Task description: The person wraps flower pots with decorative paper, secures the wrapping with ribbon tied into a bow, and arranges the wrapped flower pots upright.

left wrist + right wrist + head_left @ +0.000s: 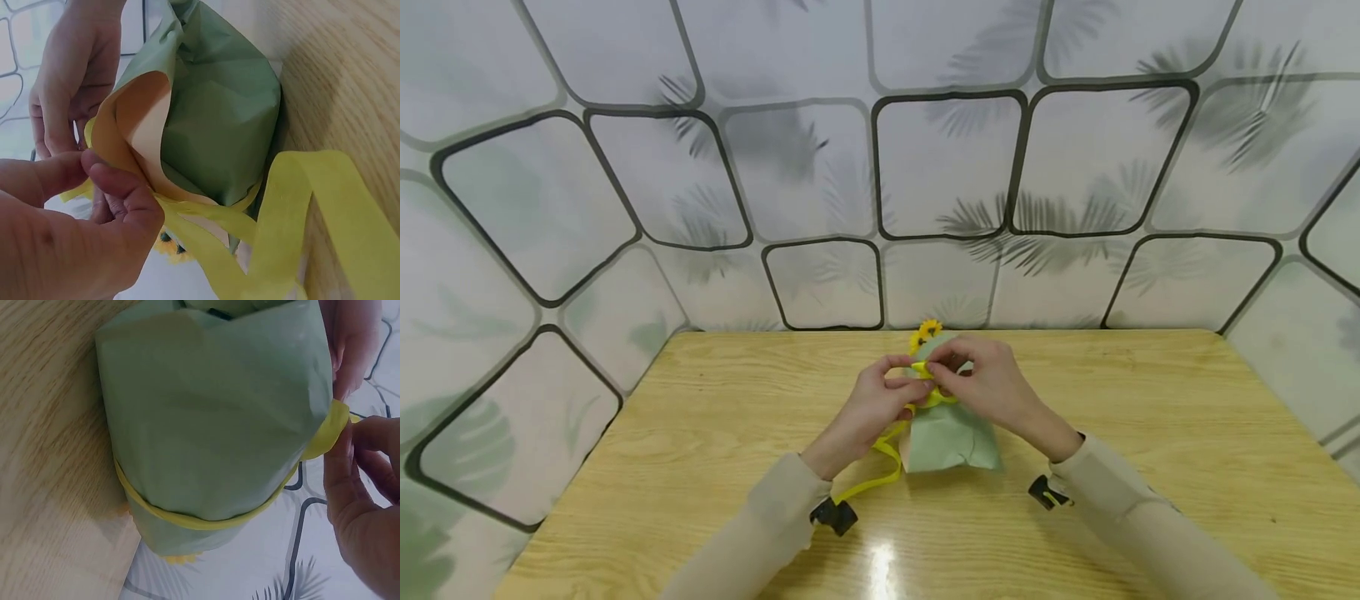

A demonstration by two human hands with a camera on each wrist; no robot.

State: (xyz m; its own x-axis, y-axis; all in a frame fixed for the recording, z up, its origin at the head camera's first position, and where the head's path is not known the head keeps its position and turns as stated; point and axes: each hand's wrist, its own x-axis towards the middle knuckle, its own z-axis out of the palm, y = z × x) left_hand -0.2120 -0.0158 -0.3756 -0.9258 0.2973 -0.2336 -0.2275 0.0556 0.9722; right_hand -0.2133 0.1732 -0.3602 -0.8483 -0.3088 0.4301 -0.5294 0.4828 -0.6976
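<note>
A bouquet in pale green wrapping paper point(951, 439) lies on the table, sunflowers point(929, 328) showing at its far end. Around the wrapping runs a yellow ribbon point(206, 523), drawn in snugly in the right wrist view. My left hand point(886, 392) pinches the ribbon between thumb and fingers over the bouquet. Close beside it, my right hand point(988, 379) pinches a piece of the same ribbon with thumb and forefinger. A loose ribbon tail point(284, 200) loops down on the left side. Peach lining point(144, 115) shows inside the paper's open fold. Fingers partly hide the ribbon where they meet.
The bouquet rests on a wooden table point(715, 450) near its back edge. Behind stands a pale patterned curtain point(951, 167) with dark outlines and leaf prints. Black strap buckles point(835, 517) hang at both cuffs.
</note>
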